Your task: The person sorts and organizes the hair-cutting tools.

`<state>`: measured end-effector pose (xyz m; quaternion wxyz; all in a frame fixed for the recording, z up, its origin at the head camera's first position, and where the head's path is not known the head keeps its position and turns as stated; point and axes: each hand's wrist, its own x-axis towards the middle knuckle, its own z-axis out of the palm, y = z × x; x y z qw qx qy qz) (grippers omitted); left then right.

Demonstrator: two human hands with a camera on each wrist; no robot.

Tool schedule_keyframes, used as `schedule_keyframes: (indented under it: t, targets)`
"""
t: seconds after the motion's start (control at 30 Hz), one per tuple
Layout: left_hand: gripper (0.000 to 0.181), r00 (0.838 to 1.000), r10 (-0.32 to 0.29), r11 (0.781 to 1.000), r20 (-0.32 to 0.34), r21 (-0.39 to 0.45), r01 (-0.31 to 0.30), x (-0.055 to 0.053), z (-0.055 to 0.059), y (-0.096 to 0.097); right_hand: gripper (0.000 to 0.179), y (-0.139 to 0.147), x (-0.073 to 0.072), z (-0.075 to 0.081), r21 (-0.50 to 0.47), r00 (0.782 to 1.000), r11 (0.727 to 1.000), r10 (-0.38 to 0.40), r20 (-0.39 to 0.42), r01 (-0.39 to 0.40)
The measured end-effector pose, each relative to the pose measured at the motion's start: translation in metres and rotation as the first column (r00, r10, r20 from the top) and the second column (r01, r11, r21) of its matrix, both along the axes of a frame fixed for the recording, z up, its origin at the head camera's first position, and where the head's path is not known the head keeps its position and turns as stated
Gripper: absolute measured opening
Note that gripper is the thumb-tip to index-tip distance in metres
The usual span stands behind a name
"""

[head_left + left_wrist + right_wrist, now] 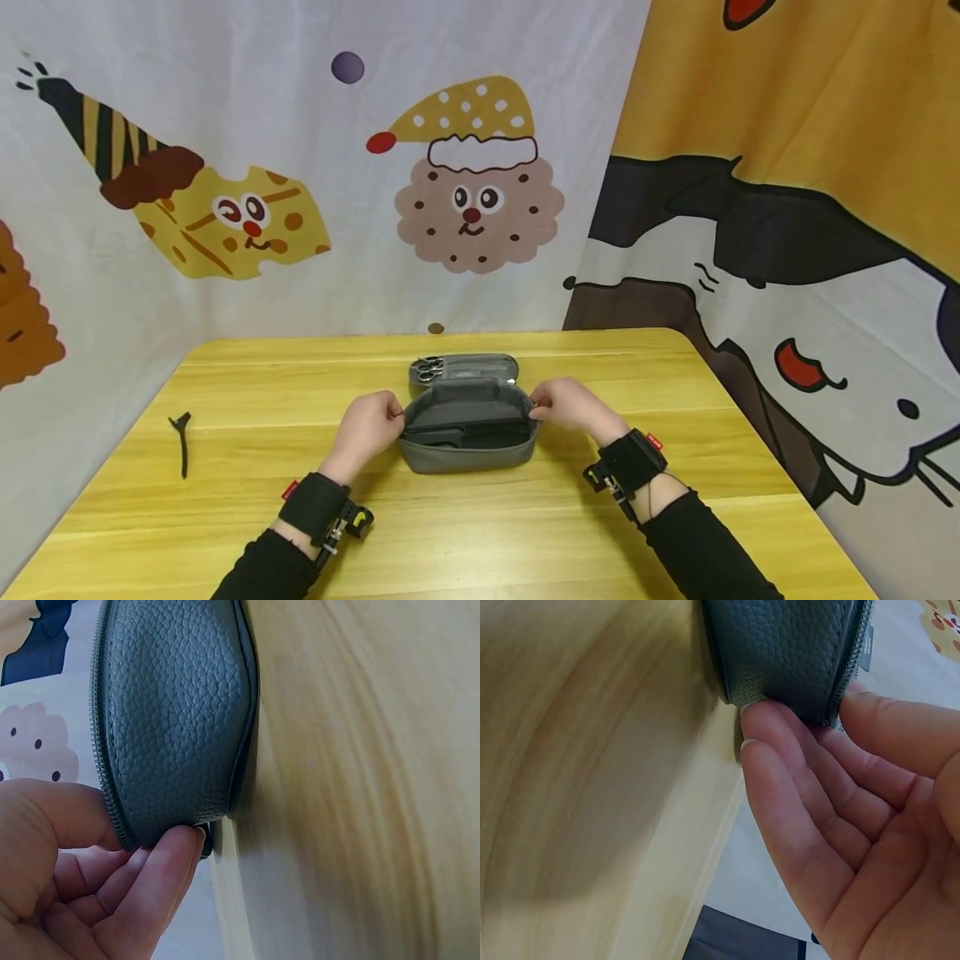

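A grey zip case [468, 459] of pebbled leather look stands on the table with its lid [480, 367] folded back. Scissors [430, 368] are tucked at the left of the lid. Inside lies a dark long item [435, 437], its kind too small to tell. At the case's left end my left hand [367, 429] pinches the zipped rim, thumb at the zip [99, 735] and fingers against the outer wall. My right hand [570, 406] holds the opposite end likewise, its thumb by the zip edge and fingers touching the side wall [780, 652].
To the left on the wooden table [465, 542] lies a black hair clip [182, 443]. A cloth with cartoon prints [300, 308] hangs behind the table's far edge and along its right side. Each wrist wears a black strap [315, 506] with a small camera.
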<state>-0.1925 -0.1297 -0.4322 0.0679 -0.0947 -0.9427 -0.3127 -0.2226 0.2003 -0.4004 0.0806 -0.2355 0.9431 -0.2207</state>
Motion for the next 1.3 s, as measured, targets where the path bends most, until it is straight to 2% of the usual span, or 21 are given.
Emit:
schedule_keyframes:
  t: [0.13, 0.33, 0.57, 0.67, 0.8, 0.83, 0.9, 1.07, 1.1, 1.17, 1.2, 1.3]
  targets:
    - [0.011, 1.0, 0.001, 1.0, 0.01, 0.008, -0.002, 0.001, -0.003, -0.001, 0.016, -0.001, 0.001, -0.003, 0.006, 1.0, 1.0, 0.021, -0.012, -0.021]
    - [0.009, 1.0, 0.006, 0.999, 0.004, 0.032, -0.006, 0.002, -0.004, -0.001, 0.014, -0.003, 0.003, -0.004, 0.004, 1.0, 1.0, -0.01, -0.005, 0.01]
    - [0.007, 0.998, -0.001, 0.998, -0.069, 0.058, 0.005, 0.006, -0.002, -0.012, 0.015, 0.0, 0.002, -0.007, 0.004, 1.0, 1.0, -0.013, -0.011, 0.013]
    - [0.01, 0.992, 0.001, 0.998, -0.124, 0.062, 0.007, 0.001, -0.014, -0.029, 0.012, 0.0, 0.002, -0.008, 0.006, 1.0, 1.0, -0.023, -0.008, 0.023]
    - [0.02, 0.978, 0.004, 0.999, -0.208, -0.032, -0.011, -0.019, -0.051, -0.066, 0.012, 0.0, 0.002, -0.007, 0.003, 1.0, 1.0, -0.013, -0.016, 0.013]
    - [0.022, 0.98, 0.011, 0.999, -0.197, -0.045, -0.02, -0.024, -0.055, -0.074, 0.013, 0.0, 0.002, -0.007, 0.002, 1.0, 1.0, -0.009, -0.014, 0.009]
    - [0.023, 0.98, 0.024, 0.998, -0.196, -0.054, -0.035, -0.023, -0.049, -0.084, 0.013, -0.001, 0.002, -0.007, 0.001, 1.0, 1.0, -0.011, -0.012, 0.011]
    - [0.022, 0.99, 0.068, 0.998, -0.124, -0.003, -0.069, 0.003, 0.012, -0.09, 0.012, -0.001, 0.001, -0.008, -0.002, 1.0, 1.0, -0.017, -0.011, 0.017]
    - [0.022, 0.989, 0.077, 0.997, -0.123, -0.015, -0.079, 0.006, 0.018, -0.093, 0.012, -0.001, 0.001, -0.008, -0.003, 1.0, 1.0, -0.013, -0.013, 0.013]
    - [0.025, 0.99, 0.099, 0.994, -0.104, -0.045, -0.104, 0.009, 0.025, -0.101, 0.013, -0.001, 0.001, -0.008, -0.005, 1.0, 1.0, -0.012, -0.013, 0.012]
    - [0.027, 0.987, 0.109, 0.991, -0.118, -0.069, -0.117, 0.002, 0.013, -0.114, 0.013, -0.001, 0.001, -0.009, -0.006, 1.0, 1.0, -0.011, -0.013, 0.011]
    - [0.029, 0.985, 0.148, 0.983, -0.088, -0.094, -0.156, 0.001, 0.011, -0.132, 0.014, -0.001, 0.0, -0.01, -0.003, 1.0, 1.0, -0.017, -0.014, 0.017]
